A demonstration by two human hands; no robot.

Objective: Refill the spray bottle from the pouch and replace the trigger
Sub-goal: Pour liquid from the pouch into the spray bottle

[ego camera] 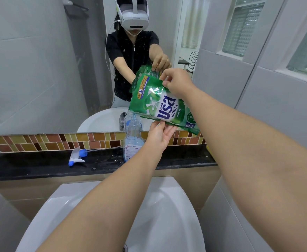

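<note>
Ledge (40, 166): black, wet, under mirror.
Right hand (176, 82): pinching green pouch (160, 106).
Left hand (160, 135): flat under pouch.
Risk: missing spray bottle (133, 140), spilling.
Trigger (77, 157): lying apart.

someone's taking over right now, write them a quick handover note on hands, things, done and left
Right hand: pinches the upper corner of the green pouch.
Left hand: supports the pouch's lower edge with open fingers.
Pouch is tilted, a blue stream running into the open spray bottle on the black ledge.
Trigger lies on the ledge, left of the bottle.
Done: trigger off, pouring under way.
Left: finish filling, set the pouch down, refit the trigger.
</note>
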